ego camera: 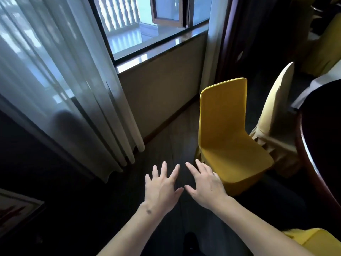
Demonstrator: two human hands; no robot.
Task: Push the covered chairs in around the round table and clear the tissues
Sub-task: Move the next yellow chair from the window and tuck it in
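A chair in a yellow cover (227, 133) stands on the dark floor, its seat facing me, apart from the round table (306, 145) whose dark red rim shows at the right edge. Beyond it a chair in a cream cover (276, 111) stands close against the table. My left hand (162, 185) and my right hand (204, 182) are stretched out side by side over the floor, fingers spread and straight, holding nothing. The right hand's fingers lie just in front of the yellow chair's seat corner. No tissues are visible.
White sheer curtains (60, 85) hang at the left beside a window with a stone sill (156, 52). Another yellow cover (317, 241) shows at the bottom right and one more (324, 47) at the top right. A framed object (16, 207) lies at the lower left.
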